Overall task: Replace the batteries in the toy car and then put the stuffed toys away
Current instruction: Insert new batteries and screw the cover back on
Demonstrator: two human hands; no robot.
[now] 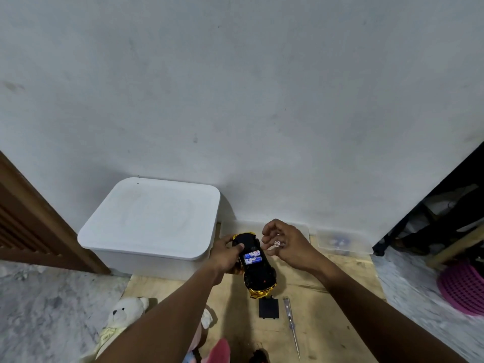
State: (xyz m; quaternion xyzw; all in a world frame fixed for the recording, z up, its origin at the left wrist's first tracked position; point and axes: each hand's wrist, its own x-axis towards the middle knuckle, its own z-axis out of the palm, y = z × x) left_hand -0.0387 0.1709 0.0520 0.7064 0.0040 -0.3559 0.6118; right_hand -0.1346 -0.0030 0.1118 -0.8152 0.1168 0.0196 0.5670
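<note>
The left hand grips the toy car belly-up so its open bay, showing 2 batteries, faces the right hand, which pinches what looks like another battery beside it. The cover and screwdriver lie just below, handy for closing.

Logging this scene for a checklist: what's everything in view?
toy car: one, black-gold, upside down in left hand
fitted batteries: two, blue, in car's bay
loose battery: one, pinched in right hand
battery cover: one, black, on board
screwdriver: one, clear, beside cover
storage box: one, white, against wall
teddy bear: one, white, lower left
plush toy: one, pink, bottom edge
basket: one, pink, right edge
left hand: one, grips car
right hand: one, beside car
</note>
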